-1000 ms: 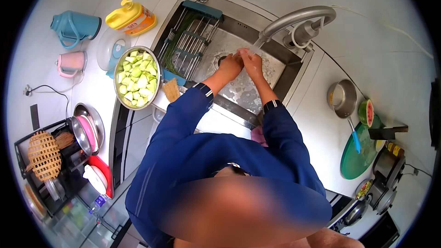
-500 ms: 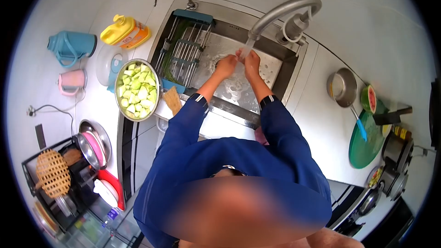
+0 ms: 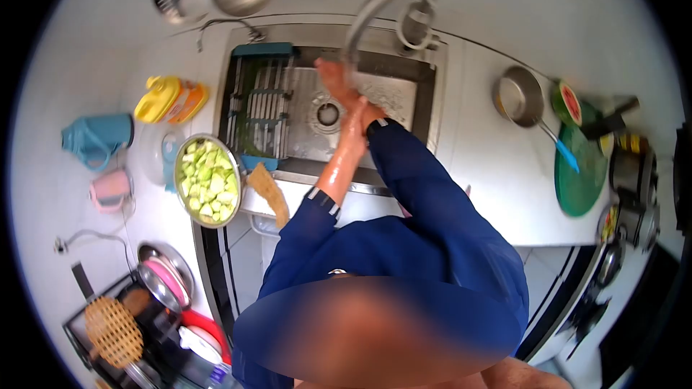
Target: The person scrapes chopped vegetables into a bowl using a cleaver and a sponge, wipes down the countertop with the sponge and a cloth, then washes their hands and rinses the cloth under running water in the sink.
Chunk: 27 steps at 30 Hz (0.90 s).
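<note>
My left hand point(image 3: 355, 119) is wrapped round my right wrist over the steel sink point(image 3: 441, 94). Its forearm looks wet. My right hand point(image 3: 334, 78) reaches up and left beneath the curved faucet point(image 3: 375, 1), with water falling on it. Its fingers look stretched out, somewhat blurred, and no object shows in them. Below the hands lies the round drain point(image 3: 328, 114). On the left side of the sink sits a metal rack point(image 3: 267, 104) with teal ends, holding something green and stringy.
Left of the sink are a bowl of cut green pieces point(image 3: 209, 181), a yellow bottle point(image 3: 171, 101), a teal jug point(image 3: 97, 140) and a brown scrubber point(image 3: 268, 191). On the right are a saucepan point(image 3: 520, 97), cut watermelon point(image 3: 567, 104) and green board point(image 3: 580, 173).
The hands were together under the water; now my left hand has moved onto my right wrist, and my right hand stretches further left. The whole view has shifted and turned.
</note>
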Available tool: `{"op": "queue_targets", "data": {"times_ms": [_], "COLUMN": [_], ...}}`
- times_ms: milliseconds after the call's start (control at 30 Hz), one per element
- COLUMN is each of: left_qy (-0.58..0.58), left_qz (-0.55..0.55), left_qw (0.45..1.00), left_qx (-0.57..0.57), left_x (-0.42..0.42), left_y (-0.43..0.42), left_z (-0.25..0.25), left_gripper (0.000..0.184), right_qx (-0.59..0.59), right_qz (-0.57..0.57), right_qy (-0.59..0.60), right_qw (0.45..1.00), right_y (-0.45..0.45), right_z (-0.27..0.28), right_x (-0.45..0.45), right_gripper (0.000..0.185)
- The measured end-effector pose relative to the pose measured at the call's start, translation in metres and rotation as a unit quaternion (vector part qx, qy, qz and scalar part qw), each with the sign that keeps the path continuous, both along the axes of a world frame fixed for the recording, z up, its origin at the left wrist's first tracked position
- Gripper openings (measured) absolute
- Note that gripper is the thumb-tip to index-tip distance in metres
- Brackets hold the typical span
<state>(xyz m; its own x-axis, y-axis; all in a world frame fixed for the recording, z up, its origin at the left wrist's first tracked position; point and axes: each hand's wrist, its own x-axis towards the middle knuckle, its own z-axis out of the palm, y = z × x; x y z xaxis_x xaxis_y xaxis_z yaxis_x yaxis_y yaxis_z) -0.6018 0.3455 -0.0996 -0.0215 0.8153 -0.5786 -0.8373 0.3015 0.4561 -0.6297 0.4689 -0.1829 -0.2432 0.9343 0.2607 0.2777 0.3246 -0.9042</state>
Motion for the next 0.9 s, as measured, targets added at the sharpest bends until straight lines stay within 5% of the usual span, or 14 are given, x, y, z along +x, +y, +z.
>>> {"op": "queue_targets", "data": {"times_ms": [33, 100, 167, 200, 233, 300, 400, 433, 467, 533, 600, 667, 767, 900], "left_qy": [0.032, 0.035, 0.064, 0.082, 0.016, -0.109, 0.203, 0.329, 0.482, 0.646, 0.739, 0.785, 0.756, 0.758], "left_qz": [-0.001, 0.01, -0.025, -0.036, -0.029, -0.006, -0.056, -0.088, -0.054, -0.112, -0.176, -0.247, -0.286, -0.383], "left_qw": [0.999, 0.999, 0.997, 0.995, 0.999, 0.994, 0.973, 0.933, 0.874, 0.742, 0.574, 0.44, 0.406, 0.362], "left_qx": [-0.028, -0.025, -0.044, -0.053, -0.04, -0.012, -0.098, -0.111, -0.016, 0.137, 0.304, 0.359, 0.427, 0.385], "left_x": [-0.001, -0.008, 0.001, 0.0, -0.004, -0.022, -0.044, -0.048, -0.054, -0.047, -0.04, -0.023, -0.005, -0.013], "left_y": [0.005, 0.005, 0.0, -0.002, -0.004, 0.0, -0.002, -0.004, -0.007, -0.029, -0.047, -0.057, -0.045, -0.022], "left_z": [-0.018, -0.024, -0.007, -0.001, -0.01, -0.045, -0.048, -0.042, -0.061, -0.012, 0.038, 0.076, 0.093, 0.049], "left_gripper": [0.042, 0.039, 0.034, 0.031, 0.03, 0.03, 0.037, 0.039, 0.043, 0.051, 0.074, 0.074, 0.07, 0.067], "right_qx": [0.045, -0.113, -0.175, -0.151, -0.128, -0.118, 0.067, 0.059, 0.052, 0.03, 0.067, 0.085, 0.123, 0.005], "right_qz": [0.062, 0.048, -0.032, -0.104, -0.168, -0.082, -0.017, 0.007, 0.028, 0.088, 0.147, 0.223, 0.303, 0.332], "right_qy": [-0.058, -0.243, -0.27, -0.211, -0.149, -0.169, -0.306, -0.352, -0.398, -0.472, -0.477, -0.502, -0.584, -0.41], "right_qw": [0.995, 0.962, 0.946, 0.96, 0.966, 0.975, 0.949, 0.934, 0.916, 0.876, 0.864, 0.831, 0.743, 0.85], "right_y": [-0.003, -0.035, -0.055, -0.067, -0.079, -0.103, -0.116, -0.115, -0.107, -0.092, -0.078, -0.068, -0.077, -0.081], "right_z": [-0.033, 0.024, 0.021, -0.02, -0.006, 0.028, 0.058, 0.055, 0.049, 0.051, 0.052, 0.059, 0.088, 0.1], "right_x": [0.007, 0.027, 0.039, 0.042, 0.043, 0.07, 0.086, 0.09, 0.094, 0.1, 0.104, 0.096, 0.065, 0.051], "right_gripper": [0.039, 0.031, 0.026, 0.025, 0.024, 0.02, 0.02, 0.02, 0.02, 0.02, 0.017, 0.016, 0.015, 0.015]}}
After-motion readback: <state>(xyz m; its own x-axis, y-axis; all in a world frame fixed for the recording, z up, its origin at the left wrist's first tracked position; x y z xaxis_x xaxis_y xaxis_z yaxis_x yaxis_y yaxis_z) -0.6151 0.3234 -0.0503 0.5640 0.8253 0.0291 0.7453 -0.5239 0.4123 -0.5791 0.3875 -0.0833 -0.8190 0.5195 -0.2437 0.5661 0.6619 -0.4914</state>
